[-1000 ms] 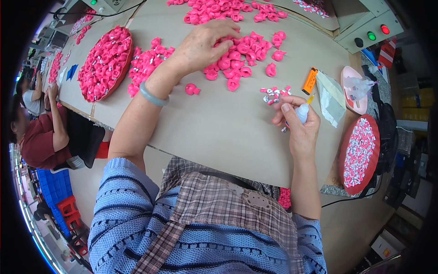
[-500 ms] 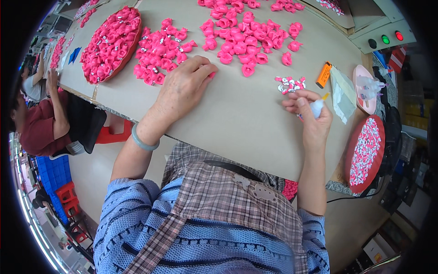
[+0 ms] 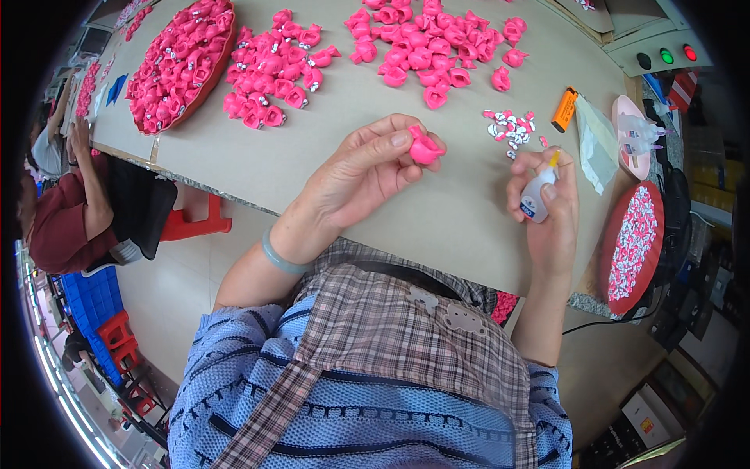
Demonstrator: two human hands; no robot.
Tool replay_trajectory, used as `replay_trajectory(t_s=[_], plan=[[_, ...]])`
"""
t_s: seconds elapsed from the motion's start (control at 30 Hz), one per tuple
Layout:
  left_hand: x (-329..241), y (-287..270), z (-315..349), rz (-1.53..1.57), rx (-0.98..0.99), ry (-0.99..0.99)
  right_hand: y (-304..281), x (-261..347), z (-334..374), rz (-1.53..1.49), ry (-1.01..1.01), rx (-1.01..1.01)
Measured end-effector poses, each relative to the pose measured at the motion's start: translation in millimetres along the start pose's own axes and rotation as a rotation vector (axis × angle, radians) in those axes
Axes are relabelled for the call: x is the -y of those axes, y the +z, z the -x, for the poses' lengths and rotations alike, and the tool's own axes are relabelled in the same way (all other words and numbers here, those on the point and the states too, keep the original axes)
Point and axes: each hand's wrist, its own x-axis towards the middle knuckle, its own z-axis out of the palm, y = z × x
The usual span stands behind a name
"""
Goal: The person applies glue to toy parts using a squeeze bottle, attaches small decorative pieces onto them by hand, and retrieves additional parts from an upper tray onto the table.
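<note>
Above the table edge, the left hand (image 3: 367, 168) pinches a pink piece (image 3: 426, 148) between thumb and fingers, while the right hand (image 3: 547, 203), just beside it, grips a small glue bottle (image 3: 537, 195).

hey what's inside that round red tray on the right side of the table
The red tray holds a heap of small white and pink pieces, spread almost rim to rim. The tray's floor beneath them is covered, so anything lying under the heap cannot be seen.
</note>
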Motion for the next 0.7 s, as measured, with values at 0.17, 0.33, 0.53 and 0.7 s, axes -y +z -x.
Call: replay_trajectory(t_s=[0.17,0.33,0.53,0.7], plan=[[-0.3,7.2,3.7,0.022,0.033,-0.017,12.3,-8.7,3.5,-0.033,-0.006,-0.033],[1.3,15.0,4.6,-0.104,-0.056,-0.003,10.0,-14.0,8.3,0.008,-0.065,-0.031],[1.2,13.3,14.8,-0.286,-0.056,-0.009,-1.7,-19.8,16.9,-0.099,-0.109,-0.048],[6.3,14.9,10.5,-0.184,-0.025,0.003,-21.5,-19.8,20.7,-0.224,-0.174,-0.211]])
